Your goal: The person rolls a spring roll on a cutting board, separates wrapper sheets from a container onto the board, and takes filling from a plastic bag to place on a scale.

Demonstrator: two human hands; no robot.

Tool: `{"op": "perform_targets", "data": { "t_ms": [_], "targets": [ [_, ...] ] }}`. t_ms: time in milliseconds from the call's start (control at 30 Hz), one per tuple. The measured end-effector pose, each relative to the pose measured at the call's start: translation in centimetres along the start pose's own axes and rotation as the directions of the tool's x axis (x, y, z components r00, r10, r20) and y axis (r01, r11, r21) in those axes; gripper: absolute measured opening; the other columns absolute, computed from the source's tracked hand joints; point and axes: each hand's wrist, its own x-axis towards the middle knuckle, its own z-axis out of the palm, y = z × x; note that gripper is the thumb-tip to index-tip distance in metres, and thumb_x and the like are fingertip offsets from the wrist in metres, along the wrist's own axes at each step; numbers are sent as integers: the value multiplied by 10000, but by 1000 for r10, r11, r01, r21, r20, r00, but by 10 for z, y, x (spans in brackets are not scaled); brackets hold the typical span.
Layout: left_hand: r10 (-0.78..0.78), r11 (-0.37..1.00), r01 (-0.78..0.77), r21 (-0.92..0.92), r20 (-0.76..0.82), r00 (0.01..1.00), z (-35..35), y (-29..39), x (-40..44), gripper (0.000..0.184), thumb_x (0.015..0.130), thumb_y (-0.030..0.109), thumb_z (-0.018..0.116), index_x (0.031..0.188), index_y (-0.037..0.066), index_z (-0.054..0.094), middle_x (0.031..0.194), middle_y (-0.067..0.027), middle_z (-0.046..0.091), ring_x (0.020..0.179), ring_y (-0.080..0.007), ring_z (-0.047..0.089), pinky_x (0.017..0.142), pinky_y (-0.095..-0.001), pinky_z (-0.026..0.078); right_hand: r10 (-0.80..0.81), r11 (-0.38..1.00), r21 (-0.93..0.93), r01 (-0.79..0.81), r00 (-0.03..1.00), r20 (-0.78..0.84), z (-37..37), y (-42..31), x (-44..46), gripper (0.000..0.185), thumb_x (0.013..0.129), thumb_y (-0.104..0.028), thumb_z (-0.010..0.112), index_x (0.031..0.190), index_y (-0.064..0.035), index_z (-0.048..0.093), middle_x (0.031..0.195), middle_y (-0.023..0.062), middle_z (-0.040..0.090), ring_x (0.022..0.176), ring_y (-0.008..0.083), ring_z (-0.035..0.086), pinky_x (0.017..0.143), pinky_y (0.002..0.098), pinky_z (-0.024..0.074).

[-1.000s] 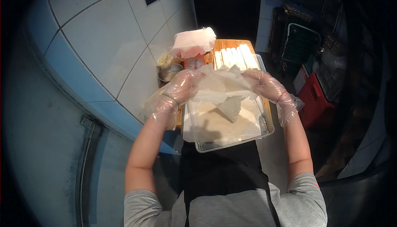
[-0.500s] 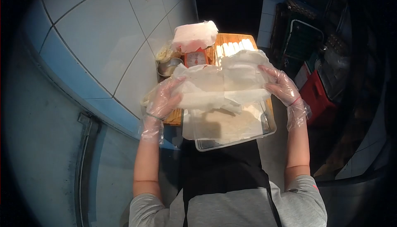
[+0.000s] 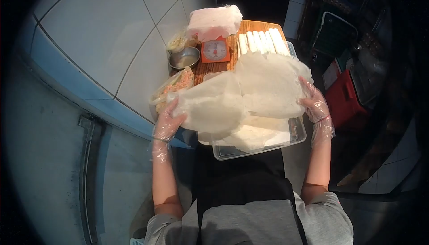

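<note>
We are holding thin pale sheets (image 3: 270, 86) above the clear tray (image 3: 250, 154): left hand (image 3: 166, 126), half-curled, is pinching one edge, left of the tray; right hand (image 3: 316, 104), likewise, the opposite edge, tray's right.

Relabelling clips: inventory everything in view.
sheets: two or more, off-white, between hands
tray: one, clear, beneath sheets
rolls: several, white, beyond sheets
bundle: one, pinkish, above scale
scale: one, orange, beside bowl
bowl: one, silver, scale's left
filled bag: one, orange, near bowl
pale bag: one, yellowish, behind bowl
table: one, brown, centre
box: one, red, right
clutter: several, dark, right
wall: one, pale, left
left hand: one, clear-gloved, gripping sheets
right hand: one, clear-gloved, gripping sheets
</note>
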Motion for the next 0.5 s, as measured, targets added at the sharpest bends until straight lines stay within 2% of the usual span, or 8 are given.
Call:
{"op": "perform_targets", "data": {
  "t_ms": [133, 200, 267, 333, 433, 467, 500],
  "targets": [
    [-23, 997, 28, -70, 74, 997, -8, -16, 2, 737, 803, -13, 703, 1452, -64, 357, 1417, -146, 474, 1245, -192, 496, 1038, -319, 414, 20, 993, -113, -31, 995, -95, -21, 15, 3, 824, 642, 108, 526, 1451, -15, 426, 1407, 108, 483, 1252, 187, 501, 1033, 286, 410],
    [-34, 978, 57, -202, 115, 993, -16, -20, 2, 742, 796, -8, 707, 1450, -62, 362, 1426, -145, 462, 1253, -191, 491, 1035, -316, 418, -18, 994, -106, 7, 995, -103, -29, 11, 2, 846, 627, 93, 521, 1459, -12, 411, 1409, 114, 482, 1261, 194, 500, 1040, 288, 405],
    [-15, 942, 65, -328, 152, 988, -13, -7, 1, 750, 787, 3, 716, 1449, -59, 367, 1433, -143, 453, 1261, -191, 486, 1032, -313, 421, -53, 997, -52, 50, 996, -66, -20, -13, -5, 864, 622, 60, 526, 1472, -7, 385, 1424, 112, 475, 1285, 192, 486, 1063, 288, 383],
    [27, 893, 58, -447, 180, 983, 1, 39, -6, 764, 776, 20, 728, 1448, -55, 372, 1436, -143, 448, 1268, -193, 482, 1031, -312, 425, -131, 991, -42, 130, 991, -24, -18, -26, -7, 864, 623, 48, 533, 1473, -4, 381, 1431, 109, 472, 1286, 186, 486, 1066, 288, 379],
    [201, 952, -140, -274, 210, 957, 12, 70, 10, 790, 759, 68, 753, 1448, -41, 382, 1415, -143, 467, 1260, -201, 483, 1020, -315, 434, -105, 986, -138, 97, 993, -55, -17, -31, -9, 862, 628, 7, 571, 1468, 10, 379, 1452, 105, 454, 1292, 190, 485, 1065, 294, 386],
    [178, 972, -124, -201, 281, 943, 19, 82, 17, 796, 750, 93, 742, 1449, -38, 386, 1408, -128, 469, 1231, -183, 492, 997, -299, 439, -102, 981, -172, 89, 993, -66, -13, -35, -8, 865, 630, -12, 590, 1467, 15, 376, 1456, 106, 449, 1295, 194, 484, 1067, 297, 386],
    [150, 986, -114, -124, 348, 925, 30, 96, 25, 802, 740, 119, 731, 1450, -35, 390, 1402, -113, 470, 1202, -166, 502, 973, -284, 444, -130, 986, -112, 127, 991, -17, -12, -36, -8, 873, 629, -38, 610, 1467, 22, 372, 1460, 107, 446, 1304, 199, 476, 1076, 301, 378]
  ]
}}
